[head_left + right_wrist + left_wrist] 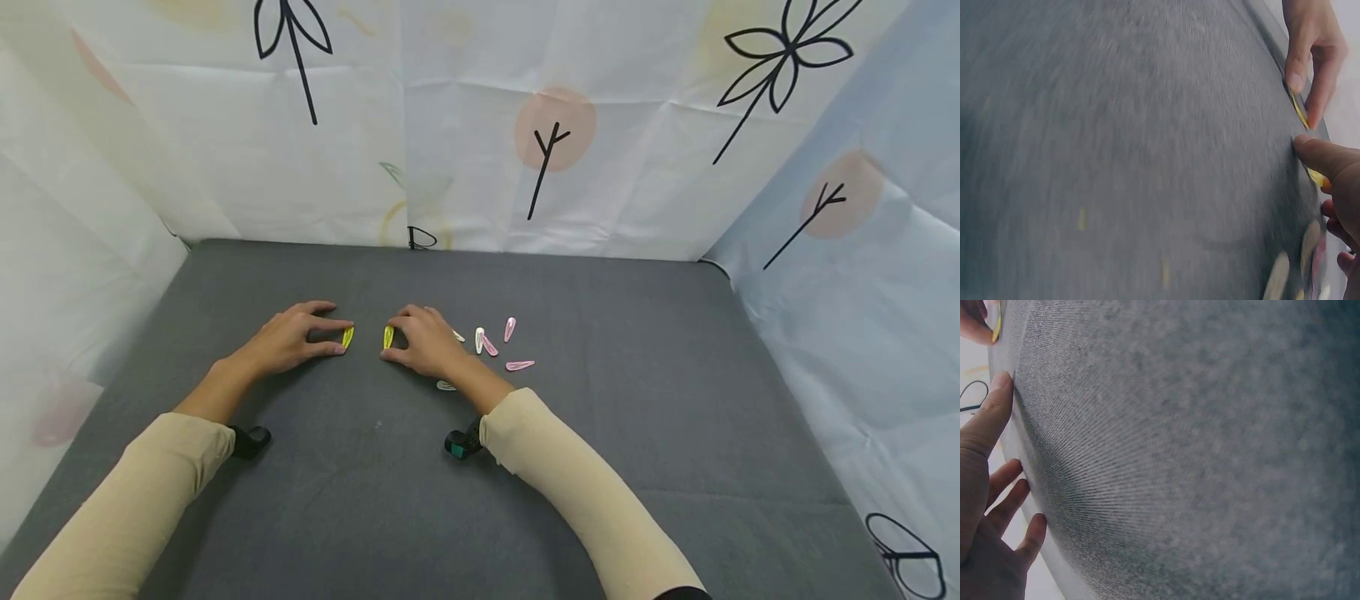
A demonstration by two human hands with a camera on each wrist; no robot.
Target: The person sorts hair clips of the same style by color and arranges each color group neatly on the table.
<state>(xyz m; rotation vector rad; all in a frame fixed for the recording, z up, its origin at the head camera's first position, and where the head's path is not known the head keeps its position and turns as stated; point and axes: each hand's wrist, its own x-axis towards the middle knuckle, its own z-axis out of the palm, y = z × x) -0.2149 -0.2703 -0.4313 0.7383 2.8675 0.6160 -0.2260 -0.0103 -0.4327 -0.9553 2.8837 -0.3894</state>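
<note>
Two yellow snap hair clips stand apart from each other left of the table's middle. My left hand [281, 342] pinches the left yellow hair clip [348, 337] between thumb and fingertips, at the table surface. Facing it, my right hand [429, 342] has thumb and forefinger at the two ends of the other yellow hair clip [388, 337]. In the right wrist view, that clip [1316, 177] is partly behind the thumb. The left wrist view shows the thumb [994, 412] and other fingers, with the left clip out of sight.
Pink hair clips [510, 329] and a white hair clip [479, 340] lie scattered right of my right hand. Another white hair clip [446, 386] is partly under my right wrist. The grey cloth-covered table [637, 400] is bounded by patterned curtains [465, 167] behind and at the sides.
</note>
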